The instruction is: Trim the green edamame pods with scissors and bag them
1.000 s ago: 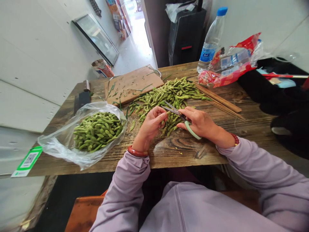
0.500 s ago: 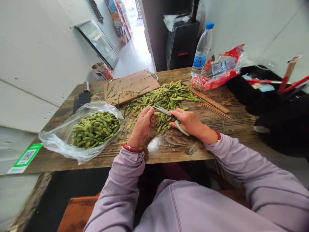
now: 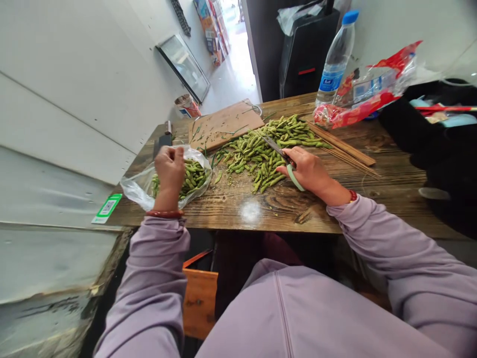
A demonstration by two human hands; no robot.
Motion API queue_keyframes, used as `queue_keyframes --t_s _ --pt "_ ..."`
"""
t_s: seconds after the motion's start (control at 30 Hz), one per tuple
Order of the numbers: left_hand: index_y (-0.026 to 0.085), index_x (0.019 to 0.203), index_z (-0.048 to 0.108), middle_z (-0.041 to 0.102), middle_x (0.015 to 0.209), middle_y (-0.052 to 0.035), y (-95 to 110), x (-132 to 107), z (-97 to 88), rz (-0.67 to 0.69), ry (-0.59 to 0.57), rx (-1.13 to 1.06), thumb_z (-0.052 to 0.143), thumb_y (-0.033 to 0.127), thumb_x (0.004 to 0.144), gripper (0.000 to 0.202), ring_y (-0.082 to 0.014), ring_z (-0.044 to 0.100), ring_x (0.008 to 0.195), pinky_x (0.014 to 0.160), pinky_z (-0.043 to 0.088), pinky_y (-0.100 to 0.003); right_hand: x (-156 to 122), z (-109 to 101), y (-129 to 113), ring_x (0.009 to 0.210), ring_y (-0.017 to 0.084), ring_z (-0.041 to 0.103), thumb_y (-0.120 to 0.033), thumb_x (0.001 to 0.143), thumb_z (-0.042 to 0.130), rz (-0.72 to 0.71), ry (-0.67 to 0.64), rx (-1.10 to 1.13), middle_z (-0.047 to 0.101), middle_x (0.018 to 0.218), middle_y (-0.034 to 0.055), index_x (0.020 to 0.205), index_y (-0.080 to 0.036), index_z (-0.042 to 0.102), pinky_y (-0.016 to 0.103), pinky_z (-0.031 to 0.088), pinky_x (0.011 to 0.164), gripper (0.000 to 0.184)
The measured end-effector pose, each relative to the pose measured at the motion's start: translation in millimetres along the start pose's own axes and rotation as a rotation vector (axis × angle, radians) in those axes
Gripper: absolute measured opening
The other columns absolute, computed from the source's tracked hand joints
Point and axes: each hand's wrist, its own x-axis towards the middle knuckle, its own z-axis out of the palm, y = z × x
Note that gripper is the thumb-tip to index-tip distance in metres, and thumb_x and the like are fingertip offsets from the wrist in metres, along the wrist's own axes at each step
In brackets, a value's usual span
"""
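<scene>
My left hand (image 3: 170, 171) is over the clear plastic bag (image 3: 136, 188), its fingers curled together; whatever they may hold is hidden. Green soybean pods (image 3: 194, 178) fill the bag, partly covered by this hand. In my right hand (image 3: 306, 166) is a pair of scissors (image 3: 275, 145) with pale green handles, its blades pointing up and left. The blades are over a loose heap of soybean pods (image 3: 263, 164) on the wooden table (image 3: 231, 211). Small green trimmings lie by the heap's left edge.
Behind the heap lies a wooden cutting board (image 3: 225, 122) with green scraps. Thin wooden skewers (image 3: 346, 149) are to the right. A water bottle (image 3: 337, 59) and red plastic packaging (image 3: 365, 107) stand at the back right. A black bag-like item (image 3: 447, 169) occupies the right side.
My left hand has moved left, from beside the scissor tips to over the bag. My right hand still holds the scissors near the heap. The whole view has shifted.
</scene>
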Motion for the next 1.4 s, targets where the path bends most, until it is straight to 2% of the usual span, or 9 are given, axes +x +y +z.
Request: queue_keyframes --t_s 0.1,0.17,0.43,0.6,0.73,0.83,0.97,1.2,1.4 --pt "0.018 0.092 0.057 0.062 0.105 -0.0068 -5.4 7.9 -27.8 0.119 0.048 0.457 0.068 0.035 0.086 0.022 -0.0282 0.055 0.109 0.098 0.04 -0.043 1.0 -0.1 3.2 0.1 0.031 0.067 -0.047 0.091 0.066 0.011 0.033 0.038 0.07 0.109 0.0141 0.124 -0.016 0.065 0.043 0.054 0.086 0.045" --pt "0.016 0.098 0.061 0.064 0.111 -0.0095 0.0 0.7 -27.3 0.157 -0.005 0.519 0.065 0.03 0.087 0.018 -0.0285 0.054 0.111 0.102 0.039 -0.045 1.8 0.2 5.3 0.1 0.032 0.067 -0.049 0.092 0.064 0.029 0.057 0.066 0.07 0.109 0.0141 0.123 -0.017 0.066 0.044 0.054 0.087 0.045" --pt "0.018 0.085 0.066 0.063 0.087 -0.0079 53.3 -80.4 62.1 0.455 -0.648 0.277 0.063 0.029 0.088 0.012 -0.0232 0.059 0.085 0.083 0.046 -0.035 4.7 -3.0 6.9 0.098 0.031 0.067 -0.05 0.092 0.062 0.042 0.084 0.09 0.071 0.106 0.0134 0.121 -0.018 0.066 0.047 0.053 0.091 0.043" --pt "0.017 0.1 0.064 0.063 0.102 -0.0121 79.1 -109.0 96.8 0.55 -0.772 0.302 0.07 0.037 0.086 0.025 -0.0261 0.062 0.091 0.083 0.046 -0.036 5.3 -3.2 7.4 0.1 0.03 0.067 -0.047 0.093 0.062 0.044 0.044 0.062 0.071 0.108 0.0155 0.123 -0.015 0.064 0.045 0.053 0.092 0.044" --pt "0.017 0.101 0.064 0.064 0.107 -0.0132 82.7 -88.9 114.5 0.579 -0.764 0.448 0.057 0.024 0.092 0.013 -0.024 0.065 0.092 0.082 0.047 -0.034 4.9 0.7 9.7 0.1 0.031 0.067 -0.045 0.091 0.065 0.048 0.029 0.06 0.071 0.108 0.015 0.124 -0.015 0.064 0.045 0.054 0.09 0.044" --pt "0.015 0.097 0.067 0.066 0.105 -0.0143 77.0 -60.5 124.9 0.506 -0.686 0.454 0.056 0.014 0.088 0.014 -0.0253 0.066 0.094 0.083 0.048 -0.034 4.7 1.3 10.6 0.098 0.03 0.067 -0.043 0.089 0.068 0.044 0.051 0.082 0.071 0.107 0.0131 0.124 -0.018 0.064 0.045 0.055 0.088 0.043" --pt "0.017 0.087 0.069 0.07 0.085 -0.0072 66.4 -37.9 134.9 0.356 -0.598 0.057 0.062 0.011 0.08 0.012 -0.0222 0.066 0.082 0.077 0.05 -0.032 4.8 -1.9 8.8 0.099 0.03 0.067 -0.042 0.09 0.067 0.039 0.059 0.085 0.071 0.105 0.0127 0.125 -0.019 0.064 0.045 0.055 0.089 0.042" --pt "0.014 0.088 0.068 0.072 0.074 -0.0032 61.5 -46.8 134.0 -0.181 -0.767 -0.761 0.069 0.017 0.073 0.014 -0.0131 0.064 0.055 0.053 0.048 -0.024 3.1 -4.2 2.2 0.09 0.028 0.068 -0.044 0.09 0.066 0.059 0.031 0.064 0.071 0.098 0.0097 0.124 -0.023 0.064 0.045 0.057 0.085 0.04" --pt "0.015 0.083 0.068 0.072 0.073 -0.0034 62.1 -47.7 127.3 -0.181 -0.76 -0.819 0.062 0.013 0.079 0.007 -0.012 0.063 0.056 0.055 0.047 -0.023 1.1 -7.4 -0.2 0.084 0.026 0.067 -0.041 0.091 0.068 0.026 0.002 0.069 0.07 0.095 0.0104 0.123 -0.02 0.063 0.041 0.056 0.079 0.039"
